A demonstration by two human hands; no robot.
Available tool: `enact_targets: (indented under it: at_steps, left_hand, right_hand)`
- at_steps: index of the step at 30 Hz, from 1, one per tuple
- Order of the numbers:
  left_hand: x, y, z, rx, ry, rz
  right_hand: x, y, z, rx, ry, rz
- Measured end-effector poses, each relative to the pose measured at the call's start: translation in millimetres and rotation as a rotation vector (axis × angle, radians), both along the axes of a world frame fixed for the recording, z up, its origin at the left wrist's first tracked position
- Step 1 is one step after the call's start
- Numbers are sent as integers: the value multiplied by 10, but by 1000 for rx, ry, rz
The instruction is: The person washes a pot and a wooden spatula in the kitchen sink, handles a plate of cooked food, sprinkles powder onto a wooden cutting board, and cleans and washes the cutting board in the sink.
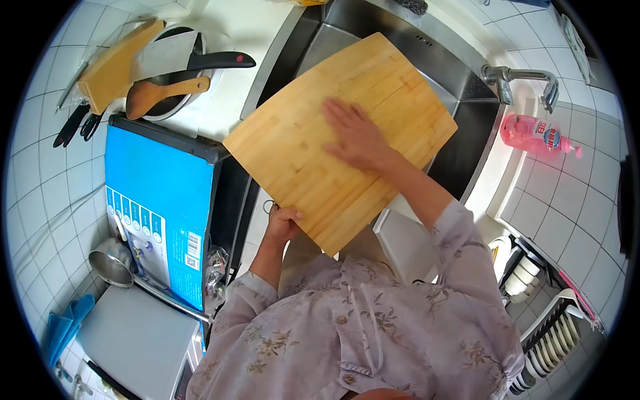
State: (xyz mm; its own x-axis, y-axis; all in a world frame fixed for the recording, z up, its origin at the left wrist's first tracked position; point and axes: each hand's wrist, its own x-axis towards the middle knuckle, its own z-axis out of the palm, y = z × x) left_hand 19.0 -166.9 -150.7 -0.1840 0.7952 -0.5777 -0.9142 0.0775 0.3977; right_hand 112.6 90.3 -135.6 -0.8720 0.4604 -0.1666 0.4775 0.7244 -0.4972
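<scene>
A large wooden cutting board [313, 167] is held tilted over the steel sink [467, 127]. At its lower left edge, my left hand [283, 223] grips the board, thumb on the face and the other fingers mostly hidden. My right hand [357, 135] lies flat on the upper face of the board with its fingers stretched out, slightly blurred. Nothing shows between that palm and the wood.
A faucet [513, 75] and a pink soap bottle [537, 135] stand right of the sink. At the left are a cleaver [163, 57], a wooden spatula [160, 95], a knife block [117, 67] and a blue box [157, 173]. A dish rack [550, 337] holds plates at lower right.
</scene>
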Motion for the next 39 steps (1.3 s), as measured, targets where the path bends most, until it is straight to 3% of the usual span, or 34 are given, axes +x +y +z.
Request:
enact_targets:
  at_steps: [2, 6, 9, 11, 15, 17, 21, 23, 26, 29, 33, 34, 39]
  left_hand:
    - [4, 10, 41, -3, 2, 7]
    - [25, 7, 13, -34, 28, 28]
    - [16, 16, 87, -31, 14, 25]
    - [26, 46, 106, -26, 9, 8]
    - [42, 49, 121, -8, 14, 36]
    - [47, 57, 113, -10, 25, 35]
    - [56, 51, 133, 2, 6, 51]
    - [67, 107, 186, 15, -11, 53]
    - [60, 136, 293, 23, -79, 18]
    - [169, 140, 404, -58, 24, 22]
    - [279, 200, 544, -65, -7, 66]
    - [294, 235, 596, -60, -13, 71]
    - [408, 455, 716, -55, -16, 19]
  right_hand:
    - [-260, 100, -2, 85, 94, 243]
    - [-242, 896, -477, -4, 59, -10]
    - [28, 859, -501, 227, 4, -172]
    - [7, 286, -246, 104, 9, -38]
    - [-395, 428, -224, 118, 145, 224]
    - [-495, 954, -423, -36, 51, -61]
    - [373, 1349, -744, 179, -64, -395]
    - [773, 964, -744, 213, -76, -398]
    - [831, 113, -125, 115, -119, -325]
    - [984, -33, 15, 36, -101, -171]
    - [1597, 700, -689, 13, -244, -652]
    - [1697, 761, -786, 15, -236, -664]
    - [1821, 756, -662, -122, -104, -925]
